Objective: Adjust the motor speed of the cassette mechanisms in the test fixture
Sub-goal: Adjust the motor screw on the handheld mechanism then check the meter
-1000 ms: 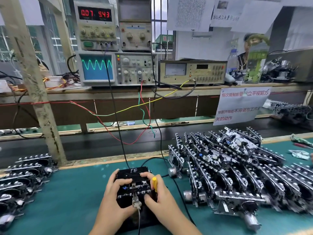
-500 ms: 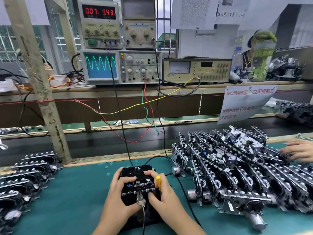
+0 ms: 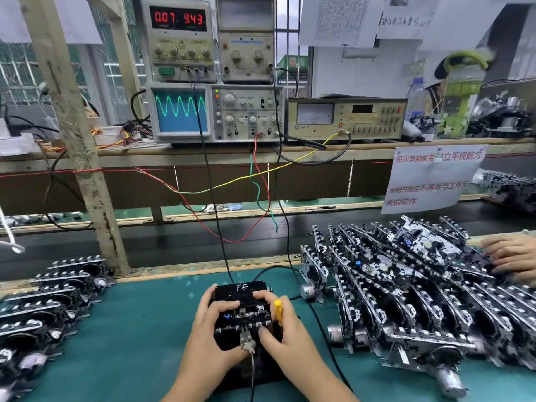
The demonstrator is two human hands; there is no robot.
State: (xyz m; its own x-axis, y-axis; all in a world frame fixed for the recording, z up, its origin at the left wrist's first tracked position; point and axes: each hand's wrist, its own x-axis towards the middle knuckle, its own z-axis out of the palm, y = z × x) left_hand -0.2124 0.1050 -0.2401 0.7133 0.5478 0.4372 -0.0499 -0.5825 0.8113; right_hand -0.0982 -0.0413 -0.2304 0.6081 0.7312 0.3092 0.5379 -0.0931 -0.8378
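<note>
Green bench mat (image 3: 139, 338) (mechanism piles (image 3: 406, 291), fixture (image 3: 240, 291))

Open green mat (image 3: 139, 338) to the left of the left hand (image 3: 210, 340), until the stacked mechanisms (image 3: 49, 303) at the far left. Right of the right hand (image 3: 285, 335) only a thin strip is free (a black cable (image 3: 327, 340) crosses it) before the big mechanism pile (image 3: 420, 291). Hanging wires (image 3: 261, 198) block straight ahead.

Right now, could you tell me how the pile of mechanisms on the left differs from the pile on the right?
The left pile lies in low, flat rows; the right pile is heaped higher, its units tilted on edge. Nobody touches the left pile; another person's hand rests on the right pile. Both hold black and metal mechanisms on the green mat.
</note>
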